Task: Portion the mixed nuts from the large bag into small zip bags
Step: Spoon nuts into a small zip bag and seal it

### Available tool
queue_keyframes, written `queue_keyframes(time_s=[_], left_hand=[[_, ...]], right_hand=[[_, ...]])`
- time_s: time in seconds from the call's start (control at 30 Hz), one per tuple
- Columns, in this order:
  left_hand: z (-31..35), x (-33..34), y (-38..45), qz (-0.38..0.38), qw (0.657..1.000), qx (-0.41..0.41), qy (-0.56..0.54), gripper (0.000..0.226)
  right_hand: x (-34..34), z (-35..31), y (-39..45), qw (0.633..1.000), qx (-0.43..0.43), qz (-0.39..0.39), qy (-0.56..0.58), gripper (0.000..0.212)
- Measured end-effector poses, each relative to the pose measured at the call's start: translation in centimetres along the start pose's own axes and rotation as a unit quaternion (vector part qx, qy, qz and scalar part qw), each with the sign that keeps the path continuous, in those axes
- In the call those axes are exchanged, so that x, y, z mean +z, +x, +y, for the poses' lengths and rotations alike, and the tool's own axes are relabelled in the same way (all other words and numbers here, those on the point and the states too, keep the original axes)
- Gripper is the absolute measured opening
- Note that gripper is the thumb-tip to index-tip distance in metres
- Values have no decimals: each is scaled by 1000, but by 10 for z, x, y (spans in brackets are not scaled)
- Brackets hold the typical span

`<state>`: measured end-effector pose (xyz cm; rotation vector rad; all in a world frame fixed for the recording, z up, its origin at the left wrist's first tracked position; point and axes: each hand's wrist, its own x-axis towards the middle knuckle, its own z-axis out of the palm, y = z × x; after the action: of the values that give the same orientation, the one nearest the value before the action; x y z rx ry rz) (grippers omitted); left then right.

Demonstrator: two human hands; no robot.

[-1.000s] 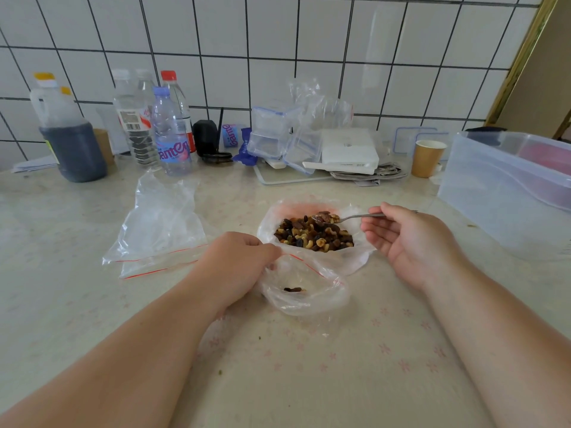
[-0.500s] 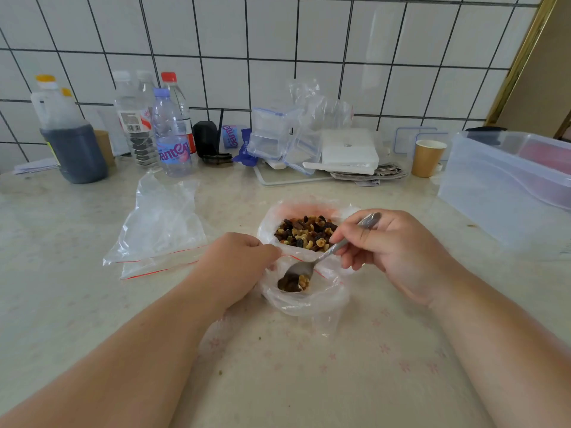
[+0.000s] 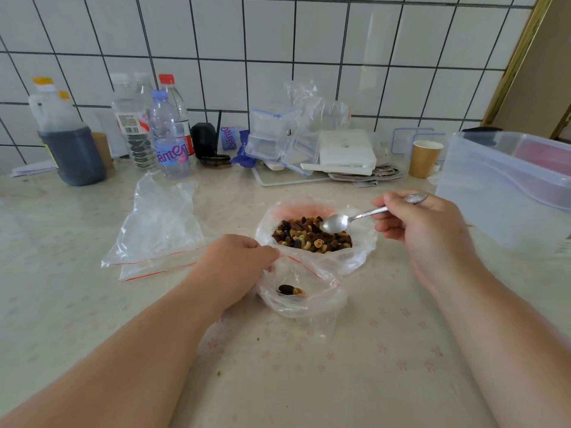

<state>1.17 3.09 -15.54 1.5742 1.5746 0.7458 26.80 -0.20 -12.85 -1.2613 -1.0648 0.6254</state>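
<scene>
The large clear bag [image 3: 358,251] sits open in the middle of the counter with mixed nuts [image 3: 309,236] piled inside. Just in front of it lies a small zip bag [image 3: 309,301] with a red seal line, holding a few nuts at its bottom. My left hand [image 3: 234,267] pinches the left rim of the small bag and keeps its mouth open. My right hand [image 3: 423,230] grips a metal spoon [image 3: 343,221], whose empty bowl hovers over the right side of the nuts.
Spare empty zip bags [image 3: 160,230] lie flat to the left. Along the tiled wall stand a dark-liquid jug [image 3: 71,149], water bottles [image 3: 170,140], stacked clear containers [image 3: 278,137], a white box [image 3: 346,149] and a paper cup [image 3: 425,157]. A large translucent tub [image 3: 506,193] stands at the right.
The spoon tipped its nuts into the small bag, then my right hand lifted it back up and right over the large bag. My left hand stayed on the small bag's rim.
</scene>
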Motion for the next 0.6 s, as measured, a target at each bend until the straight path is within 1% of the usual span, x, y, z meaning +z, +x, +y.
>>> queue_keyframes(time_s=[0.07,0.1,0.23,0.37,0.43,0.5,0.6], left_hand=[[0,0,0,-1,1000,-1,3,28],[0,0,-1,-1,1000,-1,2,27],[0,0,-1,-2,1000,0,-1,27],[1,0,-1,-2,1000,-2,-1,28],[1,0,-1,-1,1000,-1,0,28],[1,0,-2,1,1000,-2,3,27],[1,0,-1,2,1000,-1,7,27]], right_hand=[[-1,4,2,998,-3,37,-45,20],[-1,5,2,996,-8,42,-79,19],[4,9,0,975,-32,9,-218,13],[12,7,-3,952,-65,-21,-297,15],[13,6,-3,949,-65,-25,-308,15],[11,6,-1,953,-47,-10,-300,16],[5,8,6,971,-23,18,-238,22]])
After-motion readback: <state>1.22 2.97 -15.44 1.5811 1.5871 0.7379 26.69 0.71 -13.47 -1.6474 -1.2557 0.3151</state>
